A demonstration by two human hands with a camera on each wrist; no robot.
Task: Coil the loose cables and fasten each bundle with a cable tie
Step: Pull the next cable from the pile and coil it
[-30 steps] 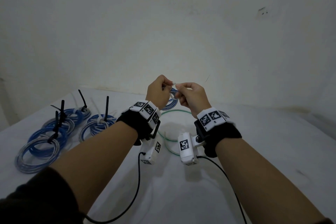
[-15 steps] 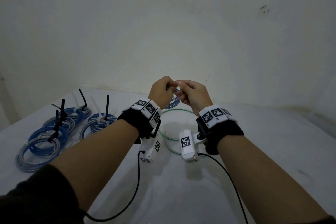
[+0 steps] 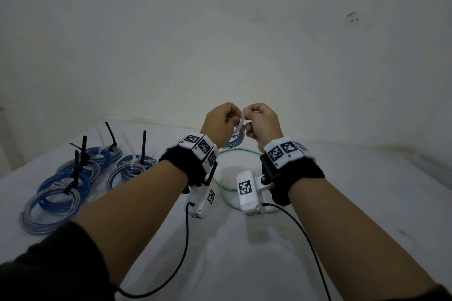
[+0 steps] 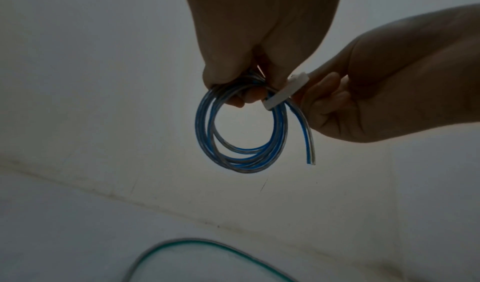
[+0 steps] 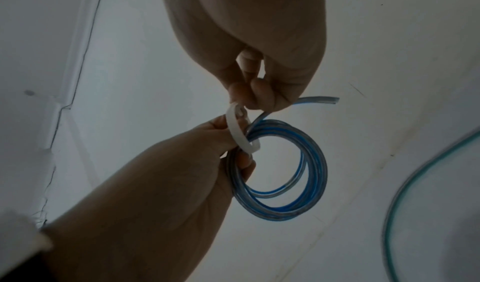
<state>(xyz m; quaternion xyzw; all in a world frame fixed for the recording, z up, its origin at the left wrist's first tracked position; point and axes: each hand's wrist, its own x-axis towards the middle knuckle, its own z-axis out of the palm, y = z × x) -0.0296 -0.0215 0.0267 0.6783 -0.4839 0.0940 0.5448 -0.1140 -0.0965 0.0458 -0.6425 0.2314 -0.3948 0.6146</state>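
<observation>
I hold a small blue-and-clear cable coil [image 4: 241, 160] in the air above the table. My left hand [image 3: 228, 120] grips the top of the coil [image 5: 285, 204] between thumb and curled fingers. A white cable tie [image 5: 237, 130] is bent into a loop round the coil's strands. My right hand [image 3: 248, 117] pinches the tie [image 4: 281, 94] near its head, fingertips [image 5: 244, 99] close together. In the head view the tie [image 3: 241, 122] arches between both hands, and the coil [image 3: 236, 141] is mostly hidden behind them. One loose cable end [image 4: 310, 152] sticks out.
A loose green cable [image 3: 241, 151] lies looped on the white table [image 3: 342, 203] under my wrists. Several tied blue coils [image 3: 73, 183] with upright black ties [image 3: 144, 146] sit at the left. A white wall stands close behind.
My hands have stayed raised and drawn close together. The white tie now shows as an arched loop between them over the coil.
</observation>
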